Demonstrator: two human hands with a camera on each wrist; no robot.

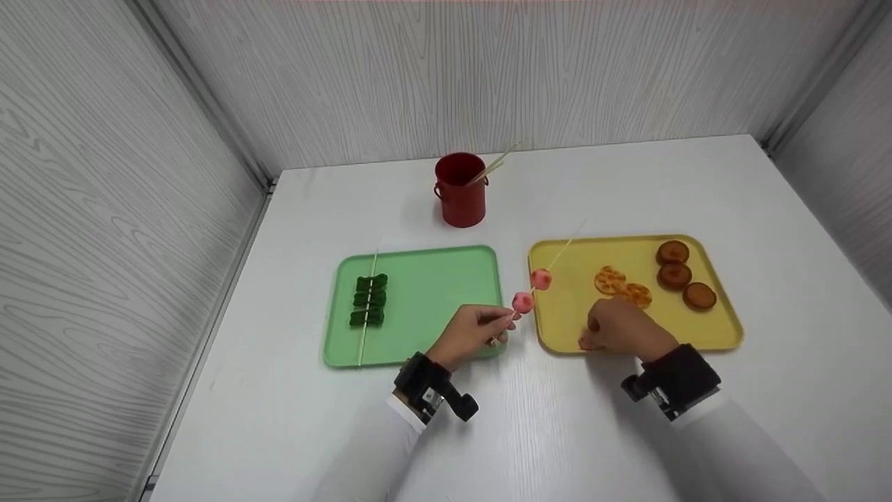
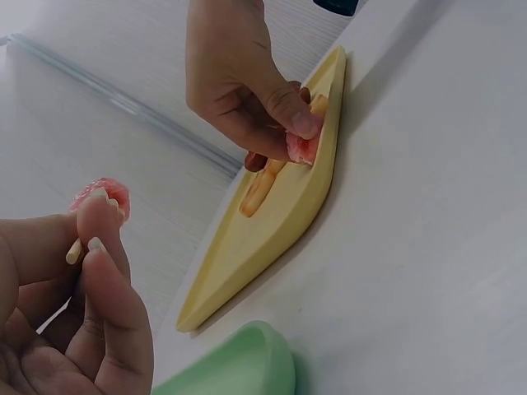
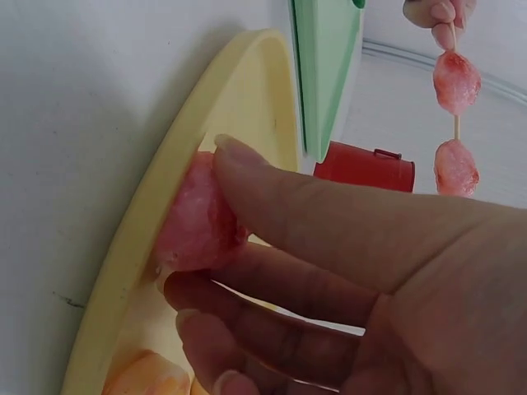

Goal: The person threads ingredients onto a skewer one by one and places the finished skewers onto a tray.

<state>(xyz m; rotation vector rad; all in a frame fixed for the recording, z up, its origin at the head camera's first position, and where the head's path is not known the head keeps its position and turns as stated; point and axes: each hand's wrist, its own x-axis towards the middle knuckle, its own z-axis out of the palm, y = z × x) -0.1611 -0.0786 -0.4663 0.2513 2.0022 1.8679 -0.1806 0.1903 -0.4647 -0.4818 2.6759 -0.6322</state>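
Observation:
My left hand (image 1: 476, 332) pinches the lower end of a thin wooden skewer (image 1: 568, 245), which slants up and away to the right. Two pink balls (image 1: 523, 302) are threaded on it with a short gap between them, seen clearly as pink balls (image 3: 456, 82) in the right wrist view. Over the near edge of the yellow tray (image 1: 557, 335), my right hand (image 1: 624, 328) grips another pink ball (image 3: 198, 218) between thumb and fingers. That pink ball (image 2: 303, 146) sits against the tray's rim in the left wrist view.
A green tray (image 1: 432, 272) on the left carries a skewer of dark green bundles (image 1: 369, 300). Lotus root slices (image 1: 610, 280) and several brown round pieces (image 1: 699, 296) lie on the yellow tray. A red bucket (image 1: 463, 202) with skewers (image 1: 496, 164) stands behind.

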